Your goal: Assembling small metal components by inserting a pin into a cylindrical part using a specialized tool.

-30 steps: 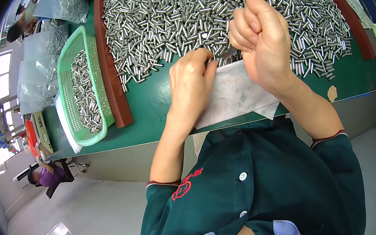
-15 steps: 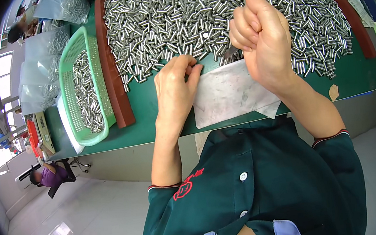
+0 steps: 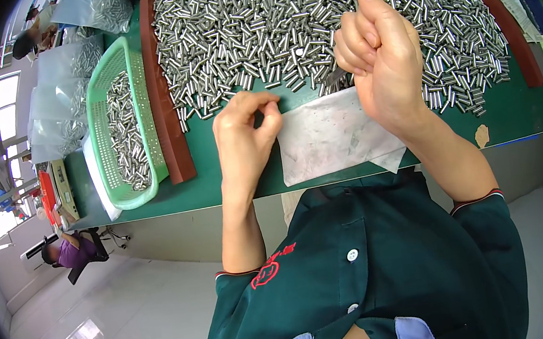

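A broad heap of short shiny metal pins [image 3: 254, 29] covers the green tabletop [image 3: 205, 150] in front of me. My left hand [image 3: 243, 135] is raised at the heap's near edge, thumb and forefinger pinched together; whatever is between them is too small or hidden. My right hand [image 3: 383, 54] is closed in a fist over the heap. A dark, narrow metal tool [image 3: 336, 79] sticks out below its curled fingers, most of it hidden. Between my hands lies a white, grey-smudged cloth [image 3: 322, 139], its right corner folded at the table edge.
Reddish-brown rails [image 3: 165, 101] flank the heap. Beyond the left one stands a green plastic basket [image 3: 98, 123] part filled with pins. Clear bags [image 3: 57, 104] of pins and a scale-like device [image 3: 62, 188] are farther left. A person in purple [image 3: 77, 251] sits lower left.
My left hand has drawn slightly left and back from the heap's edge, its thumb and forefinger now closer together. The right hand has hardly moved.
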{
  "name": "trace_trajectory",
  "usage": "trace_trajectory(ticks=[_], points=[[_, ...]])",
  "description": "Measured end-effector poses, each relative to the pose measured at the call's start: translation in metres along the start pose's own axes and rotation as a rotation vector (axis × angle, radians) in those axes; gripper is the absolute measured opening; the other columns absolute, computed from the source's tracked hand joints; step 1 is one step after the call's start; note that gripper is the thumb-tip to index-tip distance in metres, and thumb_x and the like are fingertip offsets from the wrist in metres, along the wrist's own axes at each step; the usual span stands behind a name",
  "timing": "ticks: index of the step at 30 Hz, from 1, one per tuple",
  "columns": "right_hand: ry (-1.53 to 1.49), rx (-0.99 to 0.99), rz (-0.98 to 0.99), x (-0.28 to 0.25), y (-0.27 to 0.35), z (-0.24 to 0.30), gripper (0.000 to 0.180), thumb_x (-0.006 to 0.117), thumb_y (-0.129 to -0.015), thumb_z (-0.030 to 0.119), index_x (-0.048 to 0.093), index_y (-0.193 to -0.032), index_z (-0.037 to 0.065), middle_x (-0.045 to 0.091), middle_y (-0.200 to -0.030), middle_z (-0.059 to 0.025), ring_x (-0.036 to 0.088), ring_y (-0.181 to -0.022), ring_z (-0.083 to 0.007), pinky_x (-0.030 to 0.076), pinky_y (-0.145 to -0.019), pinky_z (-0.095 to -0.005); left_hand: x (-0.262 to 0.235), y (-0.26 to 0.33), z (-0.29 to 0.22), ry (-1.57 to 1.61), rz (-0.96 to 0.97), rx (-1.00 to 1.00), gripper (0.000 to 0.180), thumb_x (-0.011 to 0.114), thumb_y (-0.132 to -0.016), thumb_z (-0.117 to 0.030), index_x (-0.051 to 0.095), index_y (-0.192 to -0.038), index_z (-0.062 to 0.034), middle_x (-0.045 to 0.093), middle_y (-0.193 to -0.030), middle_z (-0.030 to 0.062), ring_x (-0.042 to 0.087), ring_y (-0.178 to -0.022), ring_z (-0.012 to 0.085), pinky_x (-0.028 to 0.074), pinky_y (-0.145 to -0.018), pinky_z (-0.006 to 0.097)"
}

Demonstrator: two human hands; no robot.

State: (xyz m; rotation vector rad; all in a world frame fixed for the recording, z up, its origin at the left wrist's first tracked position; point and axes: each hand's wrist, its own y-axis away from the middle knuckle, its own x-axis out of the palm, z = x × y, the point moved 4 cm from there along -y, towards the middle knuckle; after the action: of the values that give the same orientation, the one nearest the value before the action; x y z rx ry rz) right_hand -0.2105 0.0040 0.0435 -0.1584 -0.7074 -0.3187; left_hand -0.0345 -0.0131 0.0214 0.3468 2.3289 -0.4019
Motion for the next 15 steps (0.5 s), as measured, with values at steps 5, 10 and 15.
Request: trace_trajectory(ticks=[5, 10, 15], points=[[-0.086, 0.006, 0.023, -0.002, 0.001, -0.003, 0.037, 0.042, -0.086, 0.02, 0.03, -0.053, 0.01, 0.03, -0.045, 0.0019, 0.021, -0.039, -0.0052, 0.019, -0.037, -0.0215, -0.001, 0.006, 0.02, 0.76, 0.063, -0.369, 0.006, 0.058, -0.076, 0.0, 0.056, -0.082, 0.0024, 0.059, -0.072, 0.0034, 0.055, -0.064, 0.0079, 0.041, -0.061, 0.017], [-0.088, 0.008, 0.028, -0.001, 0.0, -0.002, 0.037, 0.04, -0.088, 0.02, 0.029, -0.054, 0.01, 0.027, -0.045, 0.0024, 0.021, -0.038, -0.0055, 0.018, -0.037, -0.0215, 0.005, 0.007, 0.029, 0.832, 0.184, -0.388, 0.017, 0.056, -0.078, 0.0, 0.058, -0.094, 0.0025, 0.06, -0.085, 0.0062, 0.056, -0.078, 0.0092, 0.041, -0.065, 0.017], [-0.086, 0.012, 0.037, -0.001, 0.0, -0.004, 0.037, 0.039, -0.088, 0.02, 0.028, -0.054, 0.01, 0.027, -0.045, 0.0024, 0.02, -0.038, -0.0053, 0.018, -0.037, -0.0217, 0.006, 0.009, 0.028, 0.85, 0.163, -0.368, 0.015, 0.054, -0.079, -0.002, 0.059, -0.093, 0.0017, 0.06, -0.083, 0.0052, 0.051, -0.069, 0.004, 0.034, -0.054, 0.016]])
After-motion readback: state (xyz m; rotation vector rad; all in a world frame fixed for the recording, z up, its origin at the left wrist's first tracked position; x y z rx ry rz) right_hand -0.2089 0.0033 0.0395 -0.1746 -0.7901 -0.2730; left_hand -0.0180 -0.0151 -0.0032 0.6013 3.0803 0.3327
